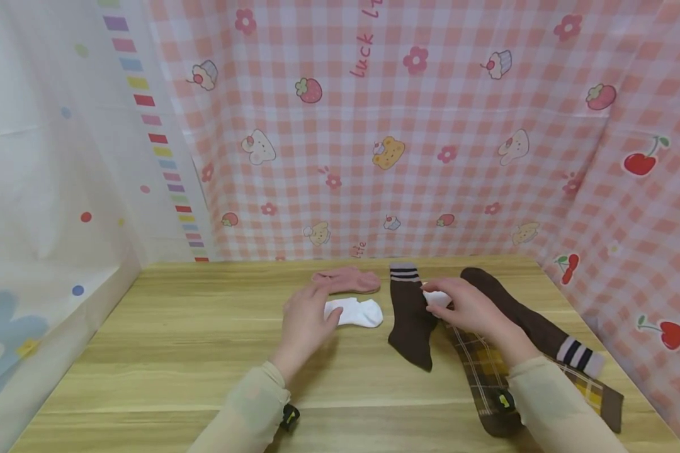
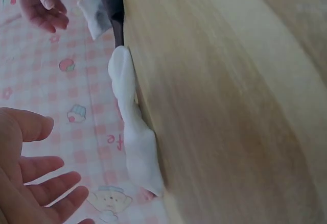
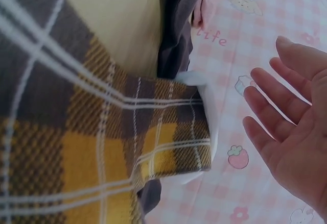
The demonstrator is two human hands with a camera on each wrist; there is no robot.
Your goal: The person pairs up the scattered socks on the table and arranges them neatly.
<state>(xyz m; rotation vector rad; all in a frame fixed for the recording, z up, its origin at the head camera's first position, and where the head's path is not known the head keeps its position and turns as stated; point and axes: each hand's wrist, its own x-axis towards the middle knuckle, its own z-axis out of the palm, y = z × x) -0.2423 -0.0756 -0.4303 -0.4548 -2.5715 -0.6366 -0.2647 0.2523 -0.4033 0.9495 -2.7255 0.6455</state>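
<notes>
My left hand (image 1: 308,318) hovers by a short white sock (image 1: 362,313), fingers apart and loosely bent with nothing in them, as the left wrist view shows. Behind that sock lies a pink sock (image 1: 348,280). Over the right half of the table, my right hand (image 1: 466,305) is near a second white sock (image 1: 437,298), which pokes out past the end of a yellow-and-brown plaid sock (image 3: 153,132). In the right wrist view its fingers (image 3: 273,101) are spread and hold nothing. A dark brown sock (image 1: 410,314) with a striped cuff lies between the hands.
Another dark brown sock (image 1: 515,311) with a striped cuff slants across the right side, and a plaid length (image 1: 595,393) runs below it toward the table's right edge. Pink checked cloth (image 1: 345,126) hangs behind the wooden table (image 1: 204,352), with a white curtain (image 1: 62,189) at left.
</notes>
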